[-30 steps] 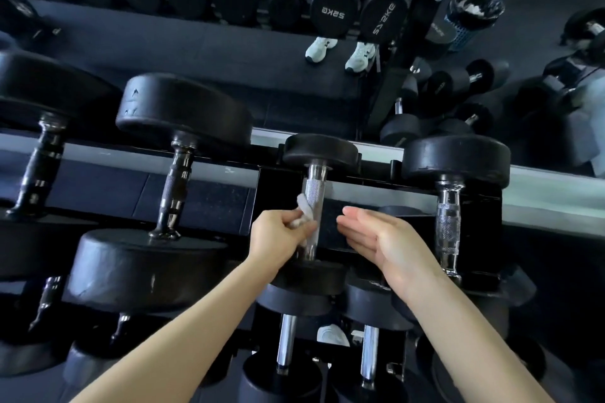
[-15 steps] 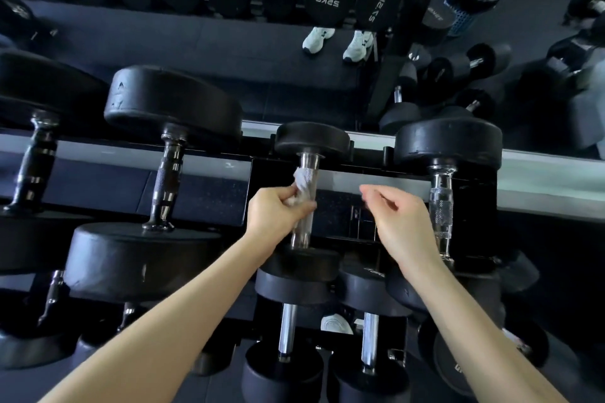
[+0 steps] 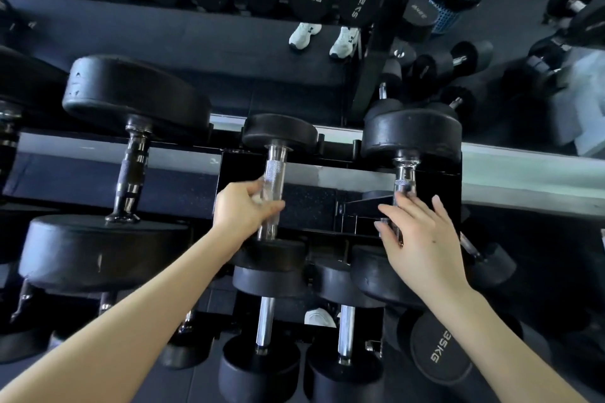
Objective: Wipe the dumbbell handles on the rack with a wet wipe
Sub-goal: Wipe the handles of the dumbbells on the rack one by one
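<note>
Left grip clenched on soft wet wipe around stiff knurled dumbbell handle; right grip released just beside it.

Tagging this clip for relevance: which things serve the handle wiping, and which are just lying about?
In use: white wet wipe, blurred, in the left hand; knurled chrome dumbbell handle it grips; right hand, open, at the neighbouring chrome handle.
Lying about: blue mesh bin with black liner; black 35KG dumbbell.

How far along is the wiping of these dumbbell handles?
Done: no handle shows it. In hand: the left hand wraps the wet wipe round the middle handle; the right hand reaches for the next handle. Left: possibly the dark handle and lower handles.
</note>
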Demonstrator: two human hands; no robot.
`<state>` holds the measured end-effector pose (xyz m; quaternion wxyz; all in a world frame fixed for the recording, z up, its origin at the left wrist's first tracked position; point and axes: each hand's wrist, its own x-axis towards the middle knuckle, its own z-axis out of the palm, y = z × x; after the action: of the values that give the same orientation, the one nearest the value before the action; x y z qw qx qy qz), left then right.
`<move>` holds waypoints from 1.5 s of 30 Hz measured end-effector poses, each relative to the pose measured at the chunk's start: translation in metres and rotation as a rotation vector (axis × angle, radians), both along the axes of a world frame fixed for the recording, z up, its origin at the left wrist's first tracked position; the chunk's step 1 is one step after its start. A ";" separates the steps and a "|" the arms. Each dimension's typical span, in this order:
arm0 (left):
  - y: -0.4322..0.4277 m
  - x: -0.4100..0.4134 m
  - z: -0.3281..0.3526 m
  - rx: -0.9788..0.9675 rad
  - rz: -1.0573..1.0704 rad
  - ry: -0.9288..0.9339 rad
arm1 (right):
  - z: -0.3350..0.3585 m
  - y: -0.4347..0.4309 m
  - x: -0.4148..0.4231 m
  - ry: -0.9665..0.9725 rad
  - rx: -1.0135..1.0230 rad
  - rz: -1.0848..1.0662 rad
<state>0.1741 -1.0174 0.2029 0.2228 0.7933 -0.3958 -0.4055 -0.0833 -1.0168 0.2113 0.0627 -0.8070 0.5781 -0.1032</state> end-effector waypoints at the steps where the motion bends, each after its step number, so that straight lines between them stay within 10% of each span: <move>1: 0.008 -0.001 0.000 0.035 -0.051 -0.064 | 0.000 0.001 -0.001 -0.010 0.002 -0.003; 18: 0.012 -0.014 0.034 0.042 -0.045 -0.094 | 0.000 0.000 0.001 -0.044 -0.028 0.017; 26: 0.033 -0.046 0.089 -0.105 0.071 0.561 | 0.047 0.028 0.022 -0.711 0.334 -0.132; 37: 0.045 -0.108 0.096 0.032 -0.111 0.901 | 0.067 0.080 0.025 -0.919 0.223 -0.196; 45: 0.024 -0.133 0.068 -0.064 -0.141 0.484 | 0.056 0.027 -0.037 -0.847 0.091 -0.362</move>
<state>0.0408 -0.9935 0.2714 0.3072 0.6360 -0.3979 -0.5856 -0.1206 -0.9897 0.2673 0.3098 -0.5760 0.6372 -0.4076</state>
